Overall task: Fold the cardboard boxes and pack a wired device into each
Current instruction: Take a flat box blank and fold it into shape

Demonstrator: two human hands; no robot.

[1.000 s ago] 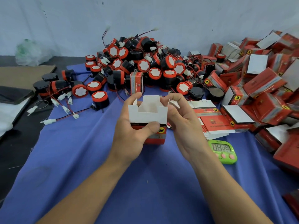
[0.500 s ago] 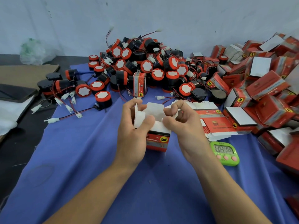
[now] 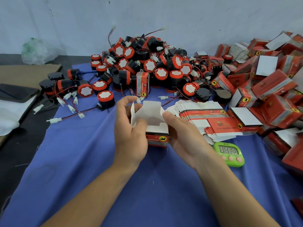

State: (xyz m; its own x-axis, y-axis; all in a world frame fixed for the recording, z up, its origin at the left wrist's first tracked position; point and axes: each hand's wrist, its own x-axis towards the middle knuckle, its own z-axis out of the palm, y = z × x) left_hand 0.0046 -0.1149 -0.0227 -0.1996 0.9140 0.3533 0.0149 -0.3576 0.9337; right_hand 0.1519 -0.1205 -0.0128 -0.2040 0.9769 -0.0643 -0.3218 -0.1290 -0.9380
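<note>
Plainly, our left fingers [image 3: 127, 102] curled around the left white flap of the cardboard box [image 3: 157, 139], thumb laid over its near wall, so our left hand [image 3: 129, 138] gripped it. Our right hand [image 3: 185, 140] clasped the box's right side, thumb tip on the right flap; its other fingers were hidden behind the box. The box stood open-topped between both hands over the blue cloth [image 3: 78, 161] on the bench [image 3: 19, 145]; whether it touched the cloth we could not tell. Just right of it lay a fanned stack of flat boxes [image 3: 213, 118], with a green timer [image 3: 229, 153] nearer us. Beyond sat the heap of wired devices [image 3: 147, 66], and folded boxes [image 3: 270, 90] were piled at far right.
</note>
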